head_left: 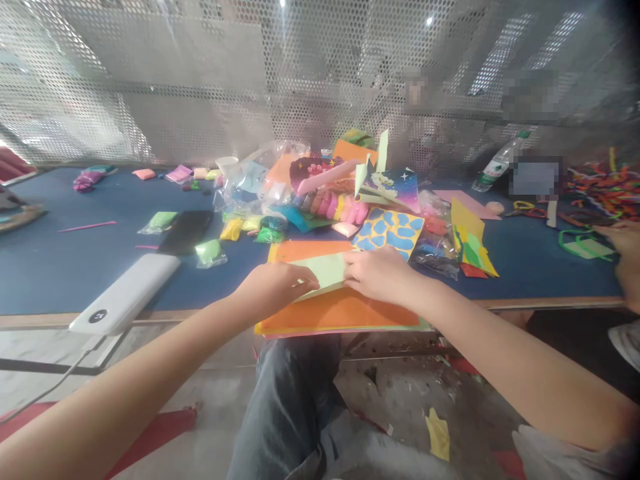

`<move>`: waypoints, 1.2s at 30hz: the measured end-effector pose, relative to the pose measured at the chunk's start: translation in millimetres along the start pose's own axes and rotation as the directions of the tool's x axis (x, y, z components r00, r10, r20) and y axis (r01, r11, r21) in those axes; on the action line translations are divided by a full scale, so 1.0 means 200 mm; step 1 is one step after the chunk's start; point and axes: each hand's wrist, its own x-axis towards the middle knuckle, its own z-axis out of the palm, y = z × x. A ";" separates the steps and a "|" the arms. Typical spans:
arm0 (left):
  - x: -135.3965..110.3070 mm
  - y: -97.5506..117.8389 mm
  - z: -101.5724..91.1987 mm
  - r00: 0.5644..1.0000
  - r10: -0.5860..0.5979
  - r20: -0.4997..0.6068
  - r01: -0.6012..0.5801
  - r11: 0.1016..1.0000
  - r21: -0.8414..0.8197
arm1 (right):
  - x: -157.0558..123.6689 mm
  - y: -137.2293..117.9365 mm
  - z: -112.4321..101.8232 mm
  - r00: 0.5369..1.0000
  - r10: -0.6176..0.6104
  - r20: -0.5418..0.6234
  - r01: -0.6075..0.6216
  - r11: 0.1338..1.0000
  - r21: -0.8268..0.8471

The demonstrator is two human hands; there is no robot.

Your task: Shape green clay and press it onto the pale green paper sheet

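Note:
A pale green sheet of paper lies on a stack of orange foam sheets at the near edge of the blue table. My left hand pinches the sheet's left end, with fingers closed on it. My right hand presses down on the sheet's right end, fingers curled over its edge. The two hands are close together, almost touching across the paper.
Behind the stack lie a blue-spotted yellow card, bags of coloured clay, a black phone and a pile of craft paper. A white power bank sits at the left edge. Another person's hand is at the far right.

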 end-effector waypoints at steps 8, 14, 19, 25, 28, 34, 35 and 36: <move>0.05 -0.01 0.01 0.990 0.052 0.130 -0.032 0.988 -0.153 | -0.02 -0.04 0.03 1.000 -0.002 -0.008 0.001 0.998 -0.064; 0.01 0.02 0.03 0.990 0.092 0.108 -0.104 0.988 0.113 | -0.02 -0.04 0.02 1.000 0.011 0.007 -0.010 0.997 -0.073; 0.00 0.02 -0.02 0.996 0.073 0.054 -0.084 0.969 0.231 | -0.03 0.04 0.00 0.983 0.044 -0.176 -0.032 0.997 0.069; 0.05 0.02 -0.19 0.972 -0.042 -0.231 0.123 0.929 0.349 | -0.11 0.08 0.01 0.915 0.135 -0.380 -0.093 0.988 0.126; 0.10 0.03 -0.25 0.947 -0.103 -0.303 0.212 0.911 0.353 | -0.13 0.05 0.08 0.986 0.073 -0.148 -0.069 0.997 0.032; 0.24 -0.04 -0.37 0.895 -0.189 -0.405 0.317 0.907 0.277 | -0.09 -0.03 0.20 0.995 0.068 0.066 -0.077 0.987 0.141; 0.26 -0.06 -0.39 0.887 -0.210 -0.412 0.334 0.908 0.254 | -0.08 -0.04 0.21 0.994 0.075 0.076 -0.087 0.981 0.172; 0.29 -0.08 -0.40 0.881 -0.232 -0.413 0.344 0.913 0.220 | -0.07 -0.05 0.21 0.993 0.084 0.080 -0.098 0.975 0.197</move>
